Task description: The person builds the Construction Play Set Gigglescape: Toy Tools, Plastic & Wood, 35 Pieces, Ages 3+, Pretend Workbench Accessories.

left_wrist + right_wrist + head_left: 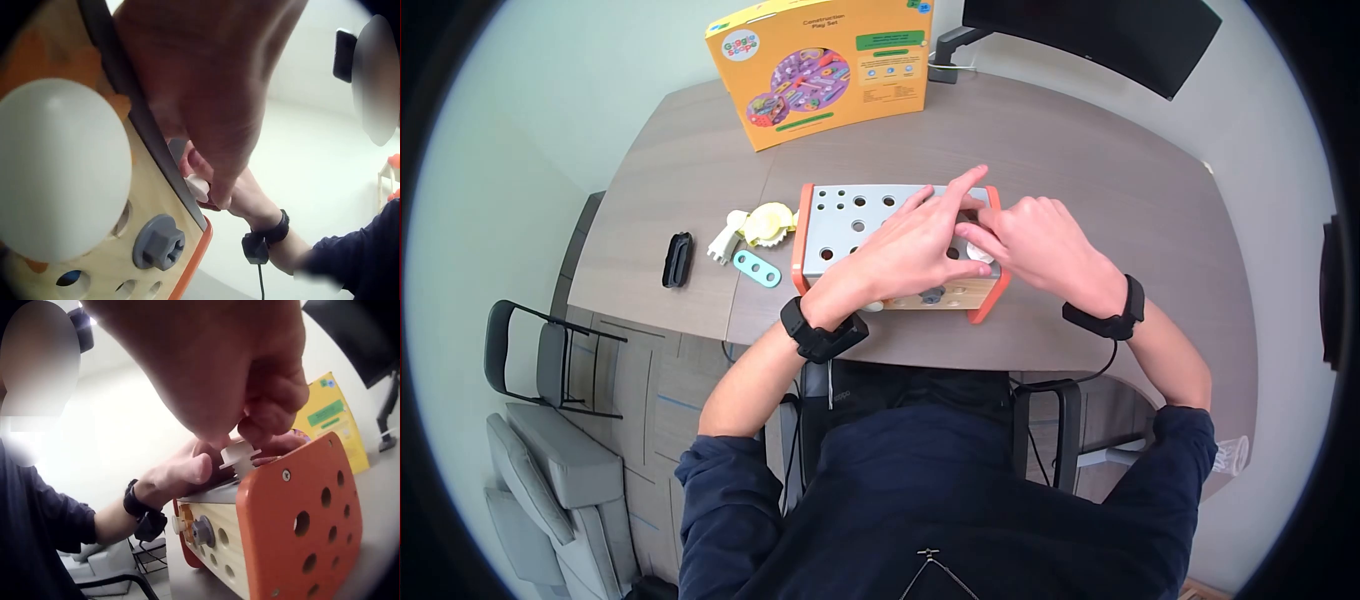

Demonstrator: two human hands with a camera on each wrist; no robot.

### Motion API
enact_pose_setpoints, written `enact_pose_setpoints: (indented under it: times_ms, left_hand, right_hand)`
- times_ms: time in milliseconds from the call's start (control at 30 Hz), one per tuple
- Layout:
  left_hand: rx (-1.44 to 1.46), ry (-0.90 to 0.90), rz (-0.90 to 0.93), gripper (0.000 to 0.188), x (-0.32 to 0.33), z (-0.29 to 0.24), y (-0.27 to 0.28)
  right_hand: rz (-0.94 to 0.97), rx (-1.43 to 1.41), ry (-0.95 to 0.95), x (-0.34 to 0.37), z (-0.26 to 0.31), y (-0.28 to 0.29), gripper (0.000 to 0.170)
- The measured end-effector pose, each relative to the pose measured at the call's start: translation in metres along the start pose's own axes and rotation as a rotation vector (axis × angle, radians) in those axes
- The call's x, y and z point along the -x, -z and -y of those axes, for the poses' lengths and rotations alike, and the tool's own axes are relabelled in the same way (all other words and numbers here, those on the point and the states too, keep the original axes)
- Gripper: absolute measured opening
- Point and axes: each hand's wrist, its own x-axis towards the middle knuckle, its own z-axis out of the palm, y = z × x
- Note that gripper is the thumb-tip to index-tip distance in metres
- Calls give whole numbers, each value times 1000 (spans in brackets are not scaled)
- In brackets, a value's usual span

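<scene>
A toy workbench (pixel 830 232) with a grey perforated top and orange end panels (pixel 306 531) stands before me. My right hand (pixel 1048 245) is over its right end, fingers curled, and pinches the head of a white toy bolt (pixel 239 453). The bolt stands over the grey top, its threaded part showing below the head. My left hand (pixel 920 240) lies across the top with fingers spread, its thumb pointing toward the bolt. On the wooden front sit a grey toy bolt (pixel 159 242) and a large white rounded knob (pixel 62 169) with an orange piece behind it.
Left of the workbench lie a pale yellow toy saw (pixel 768 225), a cream toy hammer (pixel 728 237), a teal strip with holes (pixel 757 268) and a black case (pixel 678 260). A yellow box (pixel 820 75) and a monitor (pixel 1100 35) stand behind.
</scene>
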Motion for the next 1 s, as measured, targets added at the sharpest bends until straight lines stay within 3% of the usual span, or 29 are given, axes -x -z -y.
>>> enact_pose_setpoints:
  times_ms: [100, 200, 300, 500, 600, 700, 800, 900, 1000]
  left_hand:
    - [32, -6, -9, 104, 2, 0, 2]
    - [208, 67, 42, 100, 2, -3, 11]
    - [259, 88, 81, 101, 3, -4, 17]
    - [113, 0, 49, 104, 1, -2, 11]
    - [77, 16, 43, 103, 0, -5, 6]
    - [27, -5, 23, 101, -1, 3, 0]
    - [104, 16, 41, 100, 0, 3, 5]
    - [211, 52, 89, 101, 2, 0, 15]
    - [139, 2, 74, 102, 2, 2, 13]
  right_hand:
    - [210, -101, -134, -4, 8, 30, 22]
    - [-37, -529, 209, 4, -13, 14, 17]
    - [63, -687, 304, 9, -16, 11, 14]
    - [20, -534, 179, 3, -11, -1, 14]
    - [-40, -303, 56, 0, -3, -7, 19]
    - [129, 16, -61, -3, 6, 14, 22]
    - [205, -145, -112, -1, 1, 24, 17]
    - [-46, -540, 280, 6, -17, 4, 13]
    - [76, -713, 258, 9, -15, 7, 10]
